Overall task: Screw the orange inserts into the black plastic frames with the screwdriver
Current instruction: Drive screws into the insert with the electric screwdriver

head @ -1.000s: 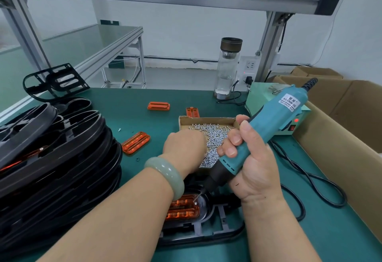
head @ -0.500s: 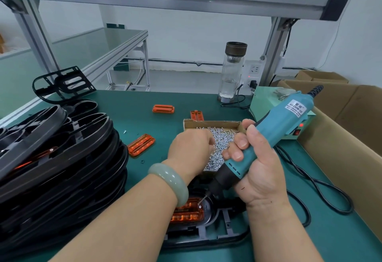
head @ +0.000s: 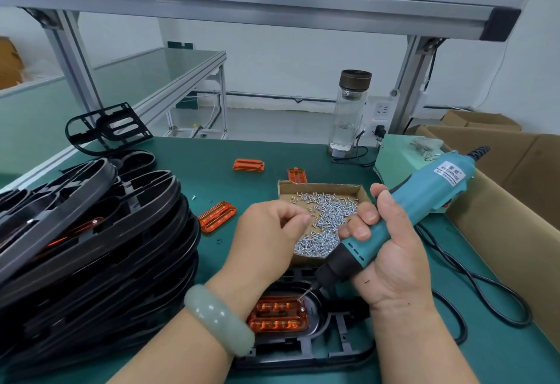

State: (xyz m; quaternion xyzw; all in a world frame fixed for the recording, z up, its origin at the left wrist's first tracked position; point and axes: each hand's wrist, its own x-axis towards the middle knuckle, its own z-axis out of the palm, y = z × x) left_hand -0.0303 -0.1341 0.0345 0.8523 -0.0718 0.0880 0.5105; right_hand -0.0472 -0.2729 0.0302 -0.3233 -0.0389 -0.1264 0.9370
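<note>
A black plastic frame [head: 318, 350] lies flat on the green table in front of me, with an orange insert [head: 277, 317] seated in it. My right hand [head: 391, 250] grips a teal electric screwdriver [head: 403, 214], tilted, its bit tip down at the insert's upper right corner. My left hand [head: 266, 238] hovers over the near edge of a cardboard tray of small silver screws [head: 327, 217], fingers curled and pinched together; whether a screw is between them I cannot tell. Loose orange inserts lie on the table, one [head: 217, 216] at the left, another [head: 248, 165] farther back.
A tall stack of black frames [head: 91, 247] fills the left side. A glass bottle [head: 348, 111] stands at the back, beside a green power box [head: 400, 156]. The screwdriver's black cable [head: 472, 286] loops at the right, next to an open cardboard box [head: 500, 202].
My left hand has lifted a little from the screw tray, fingers now pinched together. The screwdriver stays on the insert's corner. The view has shifted closer and downward.
</note>
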